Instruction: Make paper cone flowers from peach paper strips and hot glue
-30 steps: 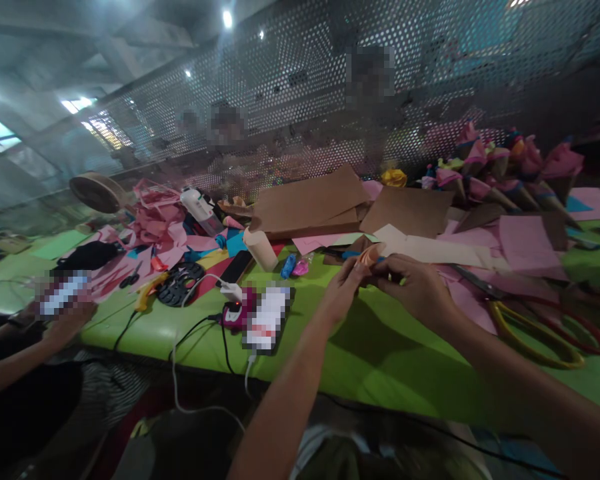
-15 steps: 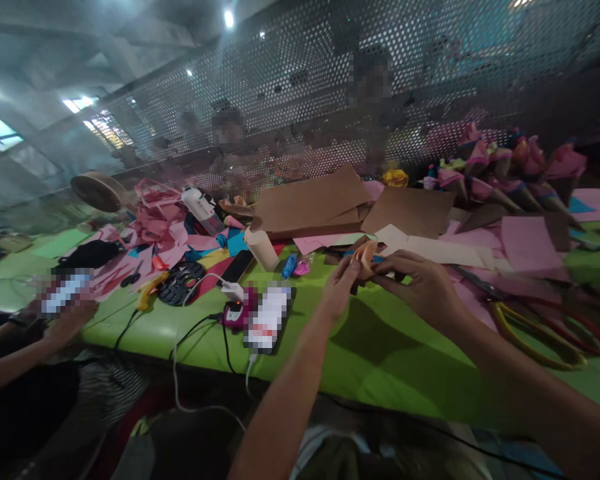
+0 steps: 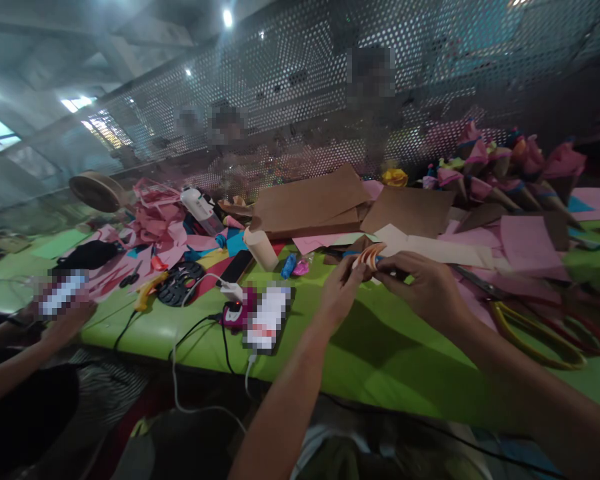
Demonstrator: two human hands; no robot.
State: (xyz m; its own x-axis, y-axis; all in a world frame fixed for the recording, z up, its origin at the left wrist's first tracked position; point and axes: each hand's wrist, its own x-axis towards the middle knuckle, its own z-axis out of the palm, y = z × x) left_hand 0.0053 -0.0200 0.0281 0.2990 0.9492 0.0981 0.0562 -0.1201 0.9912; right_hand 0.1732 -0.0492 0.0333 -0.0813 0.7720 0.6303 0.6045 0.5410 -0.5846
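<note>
My left hand [image 3: 341, 285] pinches a peach-orange piece of paper [image 3: 369, 255] with folded or curled layers, held a little above the green tabletop. From the other side, the fingers of my right hand [image 3: 420, 283] close on the same paper's edge. Fingers partly hide its lower part. Behind it lie a cream paper strip [image 3: 430, 247] and brown card. Large scissors with yellow and red handles [image 3: 530, 333] rest to the right of my right forearm. Left of my left hand are a small pink wrapped piece [image 3: 301, 267] and a blue one [image 3: 289, 266].
A phone [image 3: 269, 317] on a charging cable lies near the front edge. Farther left are a socket block [image 3: 235, 313], a yellow glue gun [image 3: 150, 291] and a peach cylinder [image 3: 261, 249]. Cardboard [image 3: 305, 203] and paper cones [image 3: 510, 180] stand behind. Another person's hand [image 3: 70, 325] holds a phone.
The peach-orange paper has turned in my fingers and now shows several layered edges. My right hand has shifted slightly; the rest looks the same.
</note>
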